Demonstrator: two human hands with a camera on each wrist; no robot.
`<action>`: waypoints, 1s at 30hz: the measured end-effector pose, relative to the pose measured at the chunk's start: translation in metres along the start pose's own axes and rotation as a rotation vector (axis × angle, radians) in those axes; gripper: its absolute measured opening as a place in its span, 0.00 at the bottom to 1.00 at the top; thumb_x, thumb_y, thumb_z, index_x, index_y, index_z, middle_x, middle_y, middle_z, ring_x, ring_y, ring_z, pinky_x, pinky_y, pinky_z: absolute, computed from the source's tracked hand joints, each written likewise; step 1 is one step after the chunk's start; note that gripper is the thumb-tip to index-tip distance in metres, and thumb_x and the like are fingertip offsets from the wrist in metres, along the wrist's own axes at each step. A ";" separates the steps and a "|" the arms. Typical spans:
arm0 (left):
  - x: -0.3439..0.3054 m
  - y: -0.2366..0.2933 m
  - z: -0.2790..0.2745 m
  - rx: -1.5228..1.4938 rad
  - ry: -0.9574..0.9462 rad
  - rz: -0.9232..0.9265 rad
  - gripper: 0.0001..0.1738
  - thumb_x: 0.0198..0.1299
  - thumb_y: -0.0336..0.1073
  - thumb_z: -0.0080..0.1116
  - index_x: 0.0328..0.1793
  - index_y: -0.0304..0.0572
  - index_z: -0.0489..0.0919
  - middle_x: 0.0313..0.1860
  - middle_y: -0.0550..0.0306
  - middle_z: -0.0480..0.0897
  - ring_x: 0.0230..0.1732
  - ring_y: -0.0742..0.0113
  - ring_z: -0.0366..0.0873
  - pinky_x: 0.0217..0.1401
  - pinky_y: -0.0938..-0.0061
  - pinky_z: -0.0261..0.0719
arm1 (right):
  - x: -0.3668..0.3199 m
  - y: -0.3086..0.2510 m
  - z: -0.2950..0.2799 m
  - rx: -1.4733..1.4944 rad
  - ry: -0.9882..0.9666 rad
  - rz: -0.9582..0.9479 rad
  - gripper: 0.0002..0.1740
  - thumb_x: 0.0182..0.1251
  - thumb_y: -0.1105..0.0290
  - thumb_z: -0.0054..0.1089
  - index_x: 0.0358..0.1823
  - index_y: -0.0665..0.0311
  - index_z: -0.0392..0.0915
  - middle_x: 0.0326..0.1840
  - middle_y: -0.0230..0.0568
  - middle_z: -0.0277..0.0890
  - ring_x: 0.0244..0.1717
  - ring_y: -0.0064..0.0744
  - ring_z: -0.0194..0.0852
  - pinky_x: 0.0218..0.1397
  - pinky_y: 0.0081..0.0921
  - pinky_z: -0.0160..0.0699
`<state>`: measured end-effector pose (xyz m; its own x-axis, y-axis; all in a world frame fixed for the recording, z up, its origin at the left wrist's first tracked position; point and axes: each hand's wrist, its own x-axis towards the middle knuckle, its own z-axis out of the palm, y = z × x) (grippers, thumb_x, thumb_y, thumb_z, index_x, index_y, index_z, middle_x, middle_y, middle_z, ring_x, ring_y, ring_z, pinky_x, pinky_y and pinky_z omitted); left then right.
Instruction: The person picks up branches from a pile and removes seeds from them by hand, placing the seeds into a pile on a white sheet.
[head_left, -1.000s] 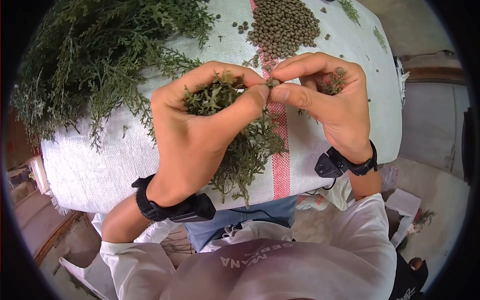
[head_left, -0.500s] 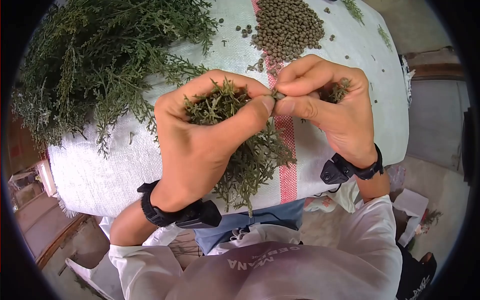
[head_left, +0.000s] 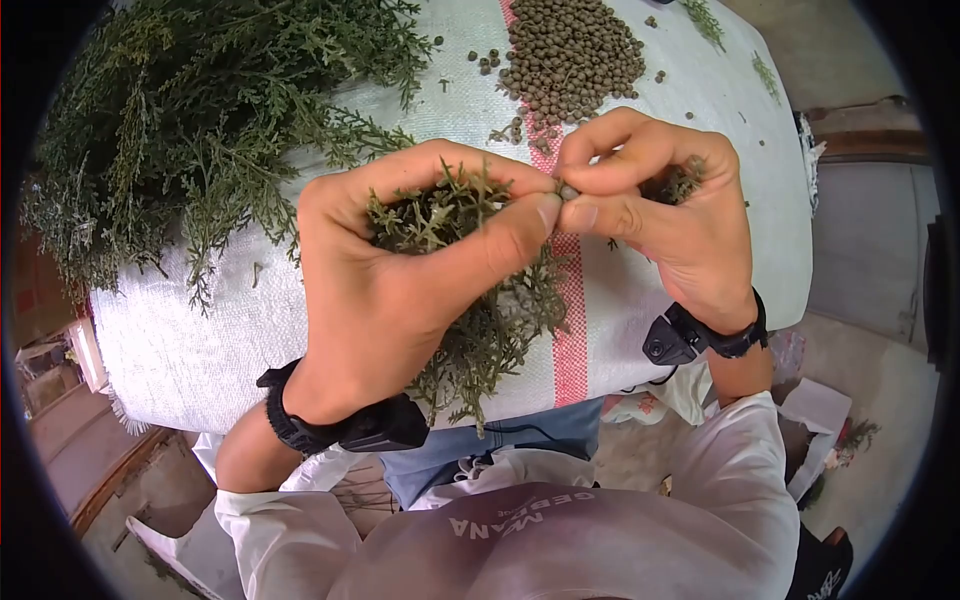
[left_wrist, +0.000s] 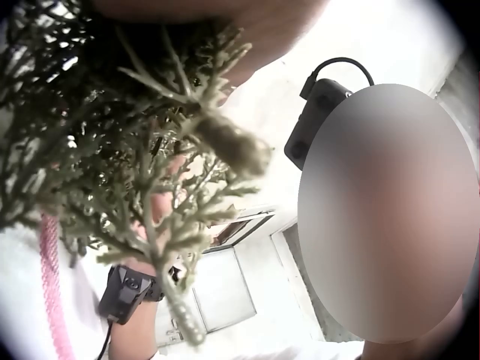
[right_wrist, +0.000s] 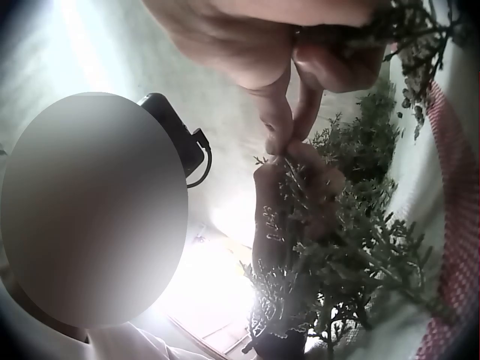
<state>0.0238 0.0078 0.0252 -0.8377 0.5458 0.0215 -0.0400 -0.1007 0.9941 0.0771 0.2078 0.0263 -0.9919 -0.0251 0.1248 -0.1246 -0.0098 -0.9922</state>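
Observation:
In the head view the left hand (head_left: 400,270) holds a bunch of green sprigs (head_left: 430,215), which hangs below its palm over the white sack. Its thumb and forefinger meet the right hand's fingertips at a small round cone (head_left: 568,192). The right hand (head_left: 690,210) pinches at that cone with thumb and forefinger, and a small sprig (head_left: 680,182) with cones is tucked in its curled other fingers. The left wrist view shows the sprigs (left_wrist: 150,172) close up. In the right wrist view the right hand (right_wrist: 277,52) touches the left hand's fingertips.
A white woven sack (head_left: 200,350) with a red stripe lies beneath the hands. Behind them is a pile of loose round cones (head_left: 570,60); a heap of leafy branches (head_left: 200,120) covers the back left. Stray sprigs (head_left: 705,22) lie at the back right.
Both hands stay together at the fingertips, having shifted slightly. The left hand's bunch has tilted a little, and the small cone now shows more clearly between the fingertips.

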 end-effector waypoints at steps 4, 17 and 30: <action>0.009 0.005 0.002 -0.005 0.004 -0.075 0.12 0.65 0.35 0.61 0.48 0.33 0.83 0.40 0.57 0.85 0.32 0.75 0.78 0.39 0.80 0.76 | 0.005 -0.022 -0.005 -0.072 0.076 0.202 0.07 0.64 0.77 0.69 0.42 0.65 0.82 0.45 0.41 0.81 0.28 0.12 0.67 0.27 0.09 0.63; 0.017 -0.013 -0.008 -0.433 -0.025 -0.257 0.10 0.66 0.39 0.63 0.44 0.40 0.79 0.33 0.62 0.82 0.31 0.75 0.79 0.33 0.79 0.77 | 0.011 -0.024 -0.014 0.408 0.081 0.124 0.08 0.76 0.67 0.54 0.50 0.61 0.71 0.31 0.32 0.72 0.23 0.17 0.61 0.30 0.17 0.61; 0.006 -0.007 0.014 -0.253 0.056 -0.015 0.12 0.58 0.33 0.75 0.43 0.40 0.81 0.32 0.64 0.83 0.29 0.78 0.79 0.28 0.81 0.76 | -0.016 -0.013 0.011 -0.400 -0.119 0.015 0.08 0.70 0.66 0.62 0.41 0.63 0.77 0.25 0.22 0.69 0.18 0.07 0.56 0.20 0.11 0.49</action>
<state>0.0271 0.0232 0.0197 -0.8644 0.5028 -0.0059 -0.1817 -0.3013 0.9361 0.0948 0.1976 0.0377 -0.9866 -0.1380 0.0872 -0.1341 0.3799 -0.9153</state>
